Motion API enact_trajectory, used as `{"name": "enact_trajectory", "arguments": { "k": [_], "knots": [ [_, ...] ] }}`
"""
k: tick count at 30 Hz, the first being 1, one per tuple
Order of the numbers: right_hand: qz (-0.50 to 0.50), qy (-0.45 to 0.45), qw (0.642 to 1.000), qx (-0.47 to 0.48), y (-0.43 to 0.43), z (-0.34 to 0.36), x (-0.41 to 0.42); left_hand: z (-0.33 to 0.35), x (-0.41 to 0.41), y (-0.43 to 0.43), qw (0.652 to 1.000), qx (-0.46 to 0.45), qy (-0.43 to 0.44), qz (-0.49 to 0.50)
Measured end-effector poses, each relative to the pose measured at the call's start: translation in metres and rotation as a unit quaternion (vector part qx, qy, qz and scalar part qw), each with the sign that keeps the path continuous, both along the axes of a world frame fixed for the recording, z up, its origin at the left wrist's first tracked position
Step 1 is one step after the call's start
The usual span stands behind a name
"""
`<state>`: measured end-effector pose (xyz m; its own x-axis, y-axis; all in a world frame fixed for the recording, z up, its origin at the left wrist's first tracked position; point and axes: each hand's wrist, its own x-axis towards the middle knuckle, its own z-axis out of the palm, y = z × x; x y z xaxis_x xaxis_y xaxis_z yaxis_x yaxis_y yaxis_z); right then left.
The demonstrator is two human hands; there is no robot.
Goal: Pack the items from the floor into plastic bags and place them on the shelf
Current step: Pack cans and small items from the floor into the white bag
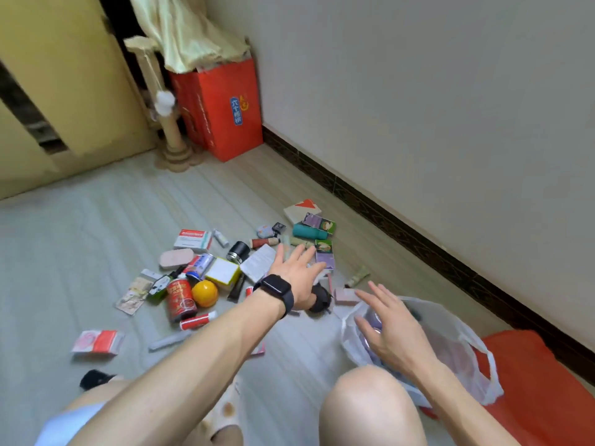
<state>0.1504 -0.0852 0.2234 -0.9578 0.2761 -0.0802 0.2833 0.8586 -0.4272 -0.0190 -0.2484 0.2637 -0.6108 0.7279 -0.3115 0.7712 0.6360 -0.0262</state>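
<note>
We judge the task to be at an early stage. Most items lie scattered on the floor [96, 239]: a red can [181, 300], an orange ball [205, 293], a white-and-red medicine box [192, 240], a pink case [176, 259], a teal bottle [309, 232] and purple boxes [325, 259], among others.

One white plastic bag [457, 355] stands open on the floor, just beside our right knee. It holds a few purple items; the exact count cannot be read.

Our left hand [294, 268], with a black watch [276, 291] at the wrist, reaches over the pile with fingers spread and grips nothing. Our right hand [391, 329] hovers over the bag mouth, fingers spread and empty.

No shelf is in view, so we judge shelving not yet begun.
</note>
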Motion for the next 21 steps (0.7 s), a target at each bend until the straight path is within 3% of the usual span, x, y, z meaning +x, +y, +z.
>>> {"name": "enact_trajectory", "arguments": {
  "k": [9, 15, 21],
  "knots": [
    [0.193, 0.106, 0.975, 0.035, -0.084, 0.080, -0.120, 0.040, -0.086, -0.165, 0.972, 0.074, 0.042, 0.221],
    [0.328, 0.008, 0.935, 0.135, -0.106, 0.073, -0.180, -0.031, -0.114, -0.249, 0.913, 0.048, -0.033, 0.405],
    [0.396, -0.129, 0.899, 0.138, -0.138, -0.016, -0.229, -0.132, -0.112, -0.264, 0.850, 0.059, -0.166, 0.496]
  ]
}}
